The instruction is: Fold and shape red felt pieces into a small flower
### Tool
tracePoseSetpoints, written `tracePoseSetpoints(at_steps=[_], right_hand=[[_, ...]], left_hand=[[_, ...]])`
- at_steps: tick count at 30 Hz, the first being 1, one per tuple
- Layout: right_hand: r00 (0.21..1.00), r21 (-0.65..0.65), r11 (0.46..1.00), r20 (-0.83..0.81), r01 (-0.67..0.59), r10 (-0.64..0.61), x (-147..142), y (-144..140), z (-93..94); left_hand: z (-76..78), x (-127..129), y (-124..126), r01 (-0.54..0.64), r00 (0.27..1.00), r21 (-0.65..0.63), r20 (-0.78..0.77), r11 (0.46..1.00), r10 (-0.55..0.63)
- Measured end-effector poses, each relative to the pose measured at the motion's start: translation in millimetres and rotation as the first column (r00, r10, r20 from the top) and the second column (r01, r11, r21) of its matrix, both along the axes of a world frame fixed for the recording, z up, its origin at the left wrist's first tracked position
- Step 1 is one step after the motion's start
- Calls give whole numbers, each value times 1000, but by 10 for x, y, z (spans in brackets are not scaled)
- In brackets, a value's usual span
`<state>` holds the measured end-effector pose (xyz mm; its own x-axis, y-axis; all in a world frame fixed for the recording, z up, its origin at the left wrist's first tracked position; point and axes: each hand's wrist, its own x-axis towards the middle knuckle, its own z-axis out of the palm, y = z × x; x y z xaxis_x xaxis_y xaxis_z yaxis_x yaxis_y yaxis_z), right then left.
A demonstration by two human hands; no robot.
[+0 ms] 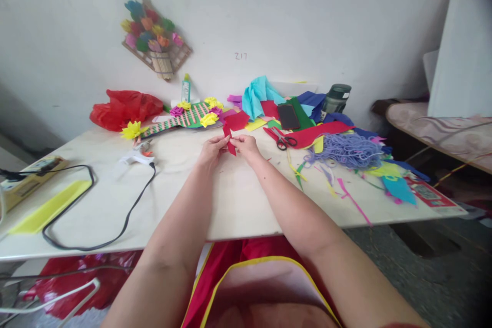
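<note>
Both hands meet over the middle of the white table, pinching a narrow red strip (231, 147), paper or felt, from its two sides. My left hand (214, 150) has thumb and fingers closed on its left edge. The fingers of my right hand (246, 146) are closed on its right edge. Just behind them lies a larger red piece (237, 120). Black-handled scissors (284, 141) rest to the right on a long red piece (311, 134). A green, striped, lute-shaped craft (184, 119) with yellow and purple flowers stands left of the hands.
A white glue gun (139, 158) and its black cord (128, 218) lie at left, near a power strip (34, 174). Purple yarn (346, 151), a phone (288, 116) and a dark bottle (336, 98) sit at right. A red bag (125, 108) is at back left.
</note>
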<state>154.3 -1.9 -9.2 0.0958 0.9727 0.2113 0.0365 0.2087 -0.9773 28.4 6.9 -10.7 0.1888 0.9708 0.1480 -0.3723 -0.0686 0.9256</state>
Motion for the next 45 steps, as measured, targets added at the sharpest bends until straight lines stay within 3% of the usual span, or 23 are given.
tracePoseSetpoints(at_steps=[5,10,19,22,26,29,32,37,41,45], right_hand=[[987,121,989,130,82,-98,15,93,-57],[977,201,973,150,117,-149,13,106,-52],[986,156,987,155,35,-59,10,57,-39],[984,214,976,161,46,-81,15,44,-5],[979,307,950,175,49,-107,2,38,42],[969,312,949,214,49,-120,-16,51,51],[951,308,951,282,34,-125,-12,63,47],[844,165,979,503,120,-188,55,28,46],[682,182,979,705,91,-195,70,-16,33],[538,225,974,824,-17,-181,29,-27,1]], left_hand=[[26,15,-17,-4,1000,-12,-10,1000,4],[51,55,-51,17,1000,-15,15,1000,-16],[81,19,-34,-127,992,1,-1,992,127],[129,31,-54,-179,984,6,-3,984,179],[190,60,-100,-130,991,9,40,991,130],[212,52,-109,-132,990,7,54,991,132],[222,-4,-71,-207,977,34,66,978,205],[191,-165,43,-450,887,92,165,889,432],[149,-229,71,-490,871,77,3,868,491],[123,-203,60,-474,873,-6,-131,880,470]])
